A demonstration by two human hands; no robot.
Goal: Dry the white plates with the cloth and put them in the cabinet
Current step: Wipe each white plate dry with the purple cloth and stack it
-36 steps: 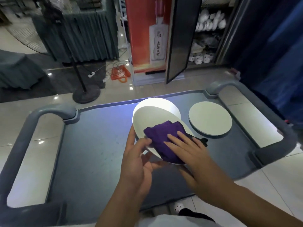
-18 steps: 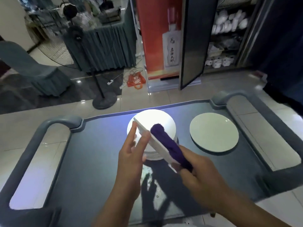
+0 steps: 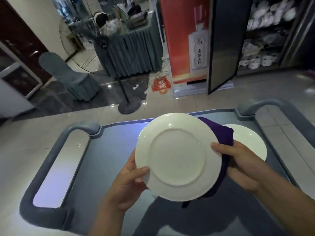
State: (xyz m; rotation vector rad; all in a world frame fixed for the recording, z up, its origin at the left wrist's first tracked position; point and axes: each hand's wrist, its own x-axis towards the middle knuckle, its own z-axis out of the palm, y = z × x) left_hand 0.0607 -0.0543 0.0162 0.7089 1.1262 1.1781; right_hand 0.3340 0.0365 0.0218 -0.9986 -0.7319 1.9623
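Two hands: sharing one round white ceramic plate (image 3: 178, 156), held up over the grey plastic cart (image 3: 105, 160) with its underside and foot ring facing the camera.
Left hand (image 3: 127, 183): pinching the rim at about eight o'clock, thumb on the underside, probably steadying the plate.
Right hand (image 3: 242, 165): gripping the rim at three o'clock, thumb on the underside, fingers hidden behind.
Purple cloth (image 3: 219, 134): lying behind the plate under the right hand, likely rubbing the hidden face dry.
Second white plate (image 3: 252, 142): resting flat on the cart at two o'clock of the held one.
Open cabinet (image 3: 265, 36): standing well apart at one o'clock, already shelving white crockery.
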